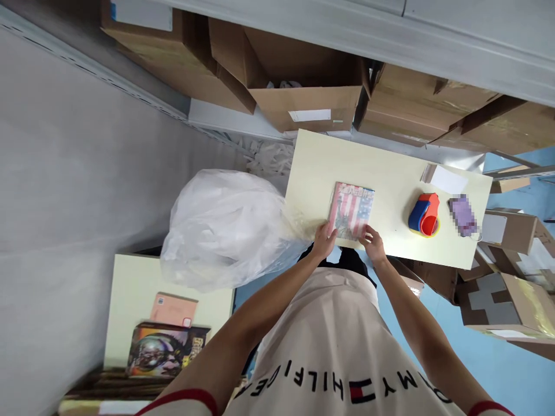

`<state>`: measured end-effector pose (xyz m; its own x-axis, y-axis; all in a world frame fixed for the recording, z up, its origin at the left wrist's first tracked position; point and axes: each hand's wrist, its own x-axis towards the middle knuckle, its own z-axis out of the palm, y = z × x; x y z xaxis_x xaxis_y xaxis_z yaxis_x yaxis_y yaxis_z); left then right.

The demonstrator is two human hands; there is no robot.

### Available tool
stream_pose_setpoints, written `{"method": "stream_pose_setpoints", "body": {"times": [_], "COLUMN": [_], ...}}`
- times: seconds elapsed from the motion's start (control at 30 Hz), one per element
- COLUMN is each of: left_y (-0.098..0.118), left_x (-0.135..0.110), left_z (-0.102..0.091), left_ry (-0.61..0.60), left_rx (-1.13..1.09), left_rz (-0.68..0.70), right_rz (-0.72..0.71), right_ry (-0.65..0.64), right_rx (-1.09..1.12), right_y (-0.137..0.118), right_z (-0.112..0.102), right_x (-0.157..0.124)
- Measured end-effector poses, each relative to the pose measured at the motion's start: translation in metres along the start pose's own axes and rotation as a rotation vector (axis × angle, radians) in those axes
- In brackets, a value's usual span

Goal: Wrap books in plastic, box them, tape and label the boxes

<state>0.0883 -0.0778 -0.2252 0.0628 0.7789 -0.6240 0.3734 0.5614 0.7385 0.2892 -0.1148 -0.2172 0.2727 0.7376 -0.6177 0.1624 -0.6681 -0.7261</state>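
A book (pixel 352 209) lies on the pale table (pixel 392 173), its cover showing red and white stripes, a blue starry part and a statue with a crown. My left hand (pixel 325 241) grips its near left corner, thumb on the cover. At the near right corner, my right hand (pixel 373 244) pinches the edge between thumb and fingers. Both hands are at the table's front edge. To the right of the book stands an orange and blue tape dispenser (pixel 425 215).
A purple pixelated object (pixel 463 215) and white paper slips (pixel 450 179) lie at the table's right end. Left stands a big clear plastic bag (pixel 225 225). Open cartons (pixel 306 107) line the shelf behind. A boxed item (pixel 162 349) sits lower left; more cartons (pixel 503 303) are at right.
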Motion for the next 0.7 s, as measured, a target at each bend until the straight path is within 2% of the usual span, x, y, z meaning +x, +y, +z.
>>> {"method": "stream_pose_setpoints", "body": {"times": [0.1, 0.3, 0.43, 0.57, 0.7], "left_y": [0.012, 0.034, 0.043, 0.047, 0.043], "left_x": [0.019, 0.068, 0.099, 0.121, 0.128], "left_z": [-0.018, -0.072, -0.103, -0.119, -0.122], "left_ry": [0.068, 0.167, 0.2, 0.214, 0.22], "left_rx": [0.035, -0.027, -0.068, -0.105, -0.091], "left_rz": [-0.015, 0.033, 0.059, 0.079, 0.117], "right_rz": [-0.007, -0.106, -0.134, -0.159, -0.184], "right_ry": [0.039, -0.037, -0.024, -0.008, 0.003], "right_rx": [0.003, 0.014, 0.011, -0.035, -0.094], "right_y": [-0.025, -0.08, -0.105, -0.118, -0.12], "right_z": [0.019, 0.071, 0.102, 0.119, 0.122], "right_x": [0.018, 0.066, 0.093, 0.111, 0.116]}}
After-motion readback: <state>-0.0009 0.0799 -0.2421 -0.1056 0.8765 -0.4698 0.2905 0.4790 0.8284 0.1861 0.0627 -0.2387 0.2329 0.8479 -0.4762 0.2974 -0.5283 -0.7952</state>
